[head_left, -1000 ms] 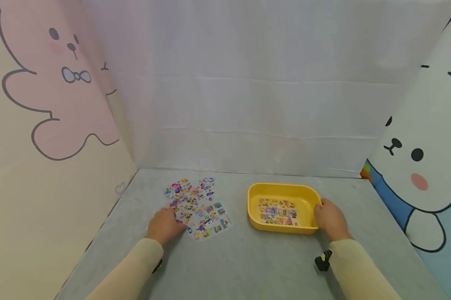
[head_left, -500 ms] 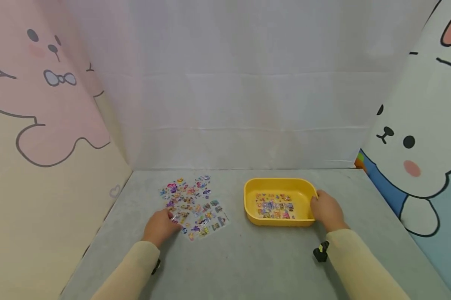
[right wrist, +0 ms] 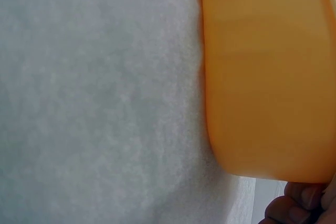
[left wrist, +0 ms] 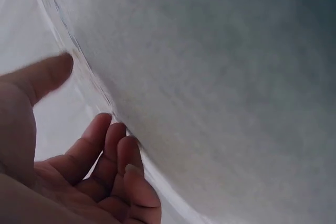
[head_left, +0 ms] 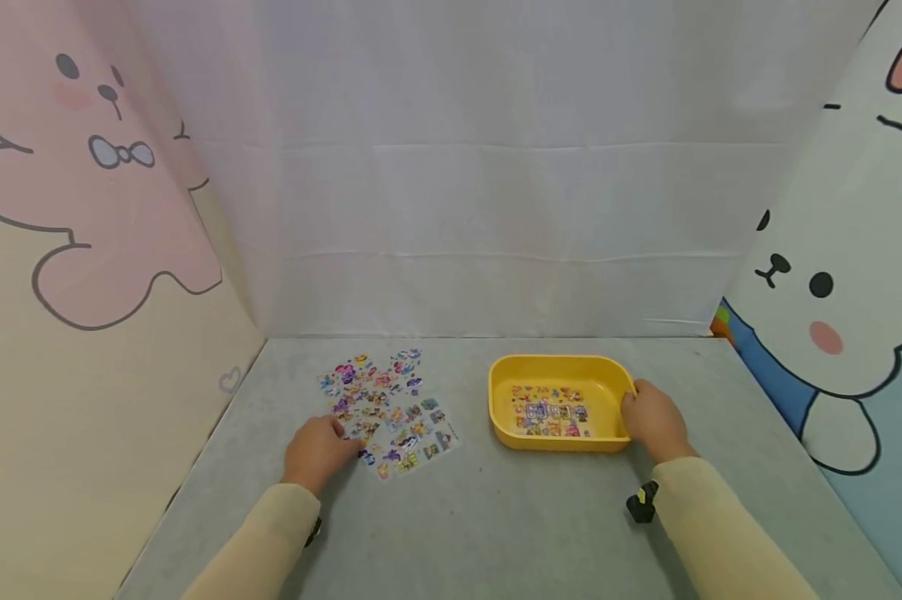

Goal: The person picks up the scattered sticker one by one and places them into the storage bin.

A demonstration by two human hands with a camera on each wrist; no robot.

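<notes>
The right grip [head_left: 655, 422] clasps the yellow tray [head_left: 607, 408]; left of it, the unclosed left grip [head_left: 318, 454] should pinch the sticker sheets [head_left: 404, 429] gently.

You have a yellow rectangular plastic tray [head_left: 556, 445] at one o'clock, clear sheets [head_left: 388, 408] scattered with multicoloured prints at eleven.
</notes>
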